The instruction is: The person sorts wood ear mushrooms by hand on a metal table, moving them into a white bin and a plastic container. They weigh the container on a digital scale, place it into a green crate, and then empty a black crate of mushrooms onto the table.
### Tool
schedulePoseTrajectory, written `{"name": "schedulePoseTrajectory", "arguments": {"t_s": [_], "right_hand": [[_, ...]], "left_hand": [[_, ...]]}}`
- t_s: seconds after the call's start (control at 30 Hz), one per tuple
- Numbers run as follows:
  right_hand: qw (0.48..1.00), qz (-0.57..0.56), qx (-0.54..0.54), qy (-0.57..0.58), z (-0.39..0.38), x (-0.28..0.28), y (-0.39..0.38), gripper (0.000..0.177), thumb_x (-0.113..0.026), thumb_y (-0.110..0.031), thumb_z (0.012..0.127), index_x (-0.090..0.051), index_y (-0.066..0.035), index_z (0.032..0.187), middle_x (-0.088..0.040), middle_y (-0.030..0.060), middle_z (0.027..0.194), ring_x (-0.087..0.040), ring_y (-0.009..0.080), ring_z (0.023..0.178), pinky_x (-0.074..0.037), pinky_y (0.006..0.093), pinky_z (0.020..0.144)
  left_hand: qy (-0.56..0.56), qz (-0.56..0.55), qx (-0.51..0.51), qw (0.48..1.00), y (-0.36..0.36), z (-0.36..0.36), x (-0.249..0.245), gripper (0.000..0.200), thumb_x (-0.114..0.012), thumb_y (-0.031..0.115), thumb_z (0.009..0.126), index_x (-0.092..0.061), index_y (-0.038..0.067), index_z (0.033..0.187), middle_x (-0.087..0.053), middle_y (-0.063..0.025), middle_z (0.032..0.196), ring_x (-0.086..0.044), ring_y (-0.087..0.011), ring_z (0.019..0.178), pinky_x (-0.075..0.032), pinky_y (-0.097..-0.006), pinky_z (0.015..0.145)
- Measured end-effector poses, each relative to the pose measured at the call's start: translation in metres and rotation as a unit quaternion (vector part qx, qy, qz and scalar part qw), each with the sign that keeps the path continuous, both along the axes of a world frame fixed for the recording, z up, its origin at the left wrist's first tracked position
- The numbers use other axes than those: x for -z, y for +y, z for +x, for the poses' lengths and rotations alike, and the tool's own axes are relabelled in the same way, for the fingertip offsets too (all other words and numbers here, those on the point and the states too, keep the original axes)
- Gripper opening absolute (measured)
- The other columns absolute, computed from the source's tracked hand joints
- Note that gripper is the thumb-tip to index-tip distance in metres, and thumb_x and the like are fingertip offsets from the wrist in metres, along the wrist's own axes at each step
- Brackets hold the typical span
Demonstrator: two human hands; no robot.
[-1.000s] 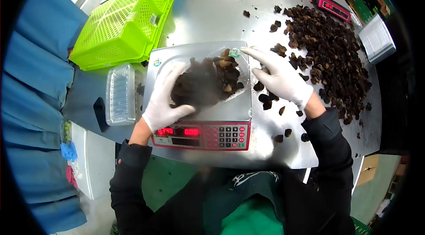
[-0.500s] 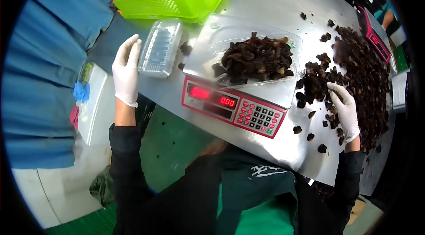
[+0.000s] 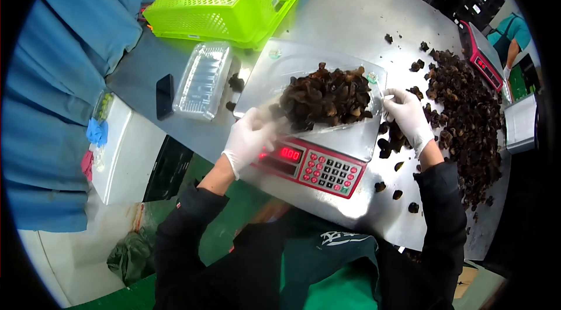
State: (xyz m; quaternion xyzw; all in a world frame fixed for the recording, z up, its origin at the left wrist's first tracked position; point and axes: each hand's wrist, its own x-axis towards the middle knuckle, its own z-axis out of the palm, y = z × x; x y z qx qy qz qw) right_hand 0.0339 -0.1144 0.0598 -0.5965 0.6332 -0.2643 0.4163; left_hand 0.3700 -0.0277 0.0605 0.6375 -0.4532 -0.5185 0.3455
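Note:
A clear plastic tray (image 3: 380, 85) heaped with dark, curled mushroom-like pieces (image 3: 327, 97) rests on the metal pan of a red scale (image 3: 310, 167). My left hand (image 3: 252, 136), in a white glove, is at the tray's left end, its fingers bent in and partly blurred. At the tray's right end, my gloved right hand (image 3: 408, 116) has its thumb and fingers closed on the rim. The scale's red digits are lit; part of the display is behind my left hand.
Clear containers (image 3: 203, 81) and a phone (image 3: 165, 97) lie left of the scale, below a green basket (image 3: 225, 3). A large dark pile (image 3: 467, 123) spreads over the right side. Beyond it are a second scale (image 3: 484, 61) and another person (image 3: 511, 35).
My left hand has moved right from beside the clear containers to the tray. My right hand has left the loose pieces and come to the tray's right end. The phone is now uncovered.

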Motion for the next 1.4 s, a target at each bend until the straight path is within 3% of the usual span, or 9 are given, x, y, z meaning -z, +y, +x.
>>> {"name": "schedulePoseTrajectory", "arguments": {"t_s": [0.1,0.3,0.6,0.77,0.93,1.07,1.17,1.33,1.4], "right_hand": [[0.995,0.064,-0.006,-0.076,0.005,-0.015,0.003,0.017,-0.064,-0.013,0.089,-0.067,-0.001,0.1,-0.066,0.0012,0.079,-0.056,0.0048,0.065,-0.045,0.0206,0.06],[0.971,0.101,-0.017,-0.218,0.028,-0.032,-0.028,0.015,-0.065,-0.01,0.089,-0.061,-0.003,0.101,-0.063,0.0003,0.084,-0.061,0.0069,0.068,-0.045,0.0197,0.062],[0.966,0.0,-0.043,-0.255,0.134,-0.058,-0.167,0.012,-0.066,-0.007,0.084,-0.06,-0.001,0.092,-0.064,0.0056,0.08,-0.063,0.0124,0.065,-0.05,0.0247,0.06],[0.958,0.0,-0.009,-0.288,0.19,-0.028,-0.23,0.01,-0.066,-0.007,0.082,-0.06,0.0,0.085,-0.064,0.0076,0.071,-0.063,0.0143,0.06,-0.05,0.0269,0.055],[0.968,0.0,-0.042,-0.249,0.238,-0.004,-0.276,0.007,-0.066,-0.007,0.084,-0.063,-0.001,0.083,-0.066,0.0089,0.077,-0.066,0.0186,0.068,-0.053,0.0288,0.062],[0.924,-0.073,-0.183,-0.327,0.289,0.004,-0.307,0.025,-0.058,0.003,0.086,-0.057,0.003,0.111,-0.064,0.0104,0.098,-0.065,0.0187,0.09,-0.052,0.0265,0.08],[0.856,0.078,-0.254,-0.445,0.308,-0.032,-0.287,0.037,-0.055,0.004,0.087,-0.054,0.004,0.124,-0.061,0.0097,0.112,-0.061,0.0167,0.101,-0.049,0.025,0.087],[0.897,-0.021,-0.29,-0.333,0.283,-0.031,-0.238,0.05,-0.061,-0.011,0.09,-0.047,0.004,0.136,-0.059,0.0119,0.125,-0.059,0.0194,0.109,-0.047,0.0298,0.095],[0.886,0.097,-0.245,-0.383,0.25,-0.05,-0.198,0.062,-0.062,-0.016,0.09,-0.04,0.004,0.144,-0.054,0.0146,0.136,-0.056,0.0219,0.121,-0.043,0.0306,0.102]], "left_hand": [[0.019,-0.036,-0.022,0.999,-0.009,0.012,0.008,0.019,-0.061,0.01,0.09,-0.052,-0.001,0.103,-0.066,-0.0091,0.079,-0.061,-0.0123,0.057,-0.047,-0.026,0.051],[0.019,-0.085,-0.025,0.996,-0.06,0.05,-0.016,0.007,-0.056,0.01,0.094,-0.052,0.006,0.097,-0.062,-0.003,0.074,-0.059,-0.0086,0.056,-0.038,-0.0193,0.048],[-0.048,-0.193,-0.085,0.976,-0.254,0.15,-0.035,0.01,-0.061,0.015,0.092,-0.061,0.005,0.089,-0.059,0.0,0.07,-0.056,-0.0073,0.056,-0.039,-0.0204,0.052],[0.014,-0.159,-0.2,0.967,-0.319,0.186,-0.01,0.02,-0.061,0.013,0.093,-0.062,0.0,0.108,-0.065,-0.005,0.084,-0.061,-0.0107,0.065,-0.048,-0.0225,0.062],[-0.128,-0.375,-0.237,0.887,-0.259,0.193,0.023,0.032,-0.063,0.013,0.09,-0.06,0.001,0.119,-0.069,-0.0099,0.103,-0.065,-0.0165,0.093,-0.052,-0.0299,0.084],[-0.225,-0.305,-0.181,0.907,-0.16,0.169,0.051,0.036,-0.067,0.018,0.087,-0.06,0.001,0.118,-0.066,-0.0175,0.108,-0.066,-0.0255,0.096,-0.051,-0.0333,0.086],[-0.358,-0.267,-0.137,0.884,-0.115,0.152,0.086,0.032,-0.071,0.017,0.083,-0.06,0.002,0.108,-0.063,-0.0146,0.096,-0.063,-0.0294,0.088,-0.051,-0.0378,0.081],[-0.416,-0.227,-0.107,0.874,-0.11,0.146,0.103,0.022,-0.074,0.017,0.079,-0.059,0.003,0.089,-0.06,-0.0129,0.084,-0.06,-0.0333,0.078,-0.049,-0.0428,0.072],[-0.402,-0.183,-0.115,0.89,-0.114,0.145,0.103,0.021,-0.073,0.019,0.08,-0.058,0.004,0.084,-0.061,-0.0153,0.083,-0.06,-0.0352,0.079,-0.049,-0.0437,0.071]]}}
